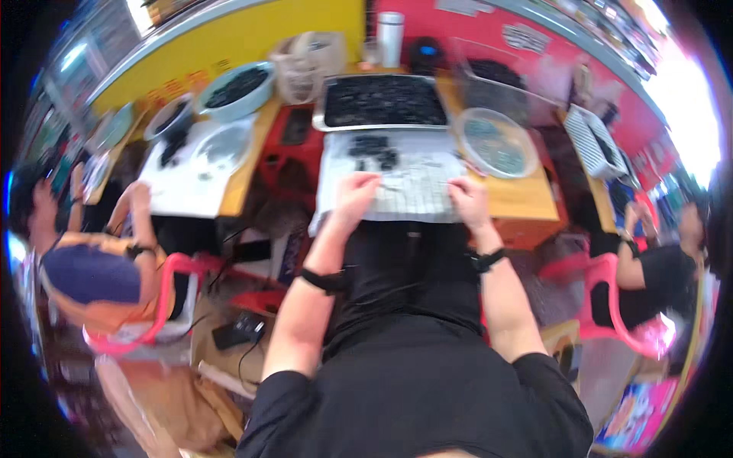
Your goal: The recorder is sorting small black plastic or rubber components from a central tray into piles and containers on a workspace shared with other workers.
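Observation:
My left hand (356, 198) is closed over the near left part of a white sheet (420, 200), fingers pinched together. Across from it, near the sheet's right edge, my right hand (469, 201) is closed in a similar pinch. Blur and small size hide whatever the fingers hold. Beyond my left hand lies a loose cluster of small black pieces (372, 151). Faint thin dark marks or strips cover the sheet between my hands; I cannot tell which. A metal tray (327, 126) full of black pieces stands behind the sheet.
A round clear tub (530, 169) with small pale-teal items stands right of the sheet. Behind are a clear bin (496, 99), a white bottle (390, 40) and a beige bag (309, 65). A co-worker (103, 275) sits left, another (660, 267) right.

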A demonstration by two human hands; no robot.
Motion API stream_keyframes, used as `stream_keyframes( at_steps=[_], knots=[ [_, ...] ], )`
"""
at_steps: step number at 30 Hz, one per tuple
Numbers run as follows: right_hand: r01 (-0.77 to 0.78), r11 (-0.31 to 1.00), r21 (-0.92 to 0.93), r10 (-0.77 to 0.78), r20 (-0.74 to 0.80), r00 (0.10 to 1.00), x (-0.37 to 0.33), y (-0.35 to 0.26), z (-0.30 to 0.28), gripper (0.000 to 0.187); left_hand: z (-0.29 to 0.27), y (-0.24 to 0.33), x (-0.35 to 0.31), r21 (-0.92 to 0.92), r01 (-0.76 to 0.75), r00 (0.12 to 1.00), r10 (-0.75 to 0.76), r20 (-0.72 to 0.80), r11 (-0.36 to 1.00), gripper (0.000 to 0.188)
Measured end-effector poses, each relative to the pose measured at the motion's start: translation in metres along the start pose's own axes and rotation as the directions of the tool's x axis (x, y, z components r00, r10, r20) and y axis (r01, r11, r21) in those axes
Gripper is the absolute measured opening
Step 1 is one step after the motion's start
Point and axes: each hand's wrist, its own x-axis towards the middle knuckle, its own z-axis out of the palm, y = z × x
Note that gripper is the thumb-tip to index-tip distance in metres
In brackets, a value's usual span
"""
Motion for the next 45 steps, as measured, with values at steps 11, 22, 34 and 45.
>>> stream_keyframes(
  at_steps=[11, 22, 34, 45],
  knots=[
    [-0.092, 0.993, 0.073, 0.095, -0.039, 0.995, -0.008, -0.024, 0.009, 0.01, -0.003, 0.006, 0.022, 0.915, 0.002, 0.997, 0.069, -0.033, 0.403, 0.08],
    [0.022, 1.0, 0.02, -0.02, -0.12, 0.993, -0.008, -0.024, 0.011, 0.01, 0.003, 0.007, 0.013, 0.931, -0.105, 0.994, 0.072, 0.085, 0.35, 0.071],
    [0.023, 0.999, 0.045, -0.023, -0.016, 1.0, -0.009, -0.027, 0.015, 0.01, 0.002, 0.01, 0.005, 0.911, -0.14, 0.99, 0.068, 0.123, 0.389, 0.062],
    [-0.124, 0.967, 0.222, 0.11, 0.076, 0.991, -0.008, -0.021, 0.01, 0.007, -0.08, -0.057, -0.022, -0.151, -0.159, 0.3, -0.098, -0.949, 0.976, 0.045]
  ],
)
